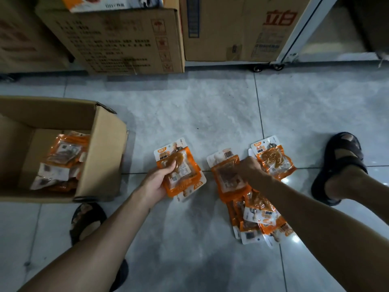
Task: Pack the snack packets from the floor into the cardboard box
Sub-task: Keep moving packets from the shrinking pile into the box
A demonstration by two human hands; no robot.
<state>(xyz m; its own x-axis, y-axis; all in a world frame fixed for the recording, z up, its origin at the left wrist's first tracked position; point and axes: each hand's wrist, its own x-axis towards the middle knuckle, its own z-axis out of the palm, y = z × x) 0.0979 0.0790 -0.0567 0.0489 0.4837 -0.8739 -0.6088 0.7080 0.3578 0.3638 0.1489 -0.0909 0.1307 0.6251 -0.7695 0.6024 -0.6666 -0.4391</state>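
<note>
Cardboard box point(101, 157): sitting open-topped on the tiled floor point(200, 106) at 9 o'clock, flaps standing up; plain brown, no writing showing.
Box contents point(63, 159): orange-and-white snack packets are lying in a loose heap against the right inner wall, several turned back-side up with a square code label showing.
Left hand point(160, 175): clenching the held stack, thumb pressing down on the top packet's front.
Held stack point(183, 175): several packets are being held near centre, just right of the box. Long axis is running from 11 to 5 o'clock. The top packet's white header is pointing to 11 and reading "DDY" above Chinese characters. One packet beneath is facing the other way, its "DDY" showing upside down at the 5 o'clock end.
Right hand point(250, 169): reaching down knuckles-up onto the packets at 4 o'clock; the fingers are hidden, so I cannot tell whether it is grasping one.
Back-up packet point(227, 175): lying on the floor just left of the right hand, header pointing to about 12.
Face-up packet point(273, 159): lying just right of that hand, "DDY" header pointing to 11, long axis 11 to 5.
Floor pile point(259, 213): overlapping packets are lying under the right forearm at 5 o'clock, facing mixed ways.
Stacked cartons point(237, 28): standing at 12 o'clock; this one is showing red "立白", while its left neighbour's print is too blurred to read.
</note>
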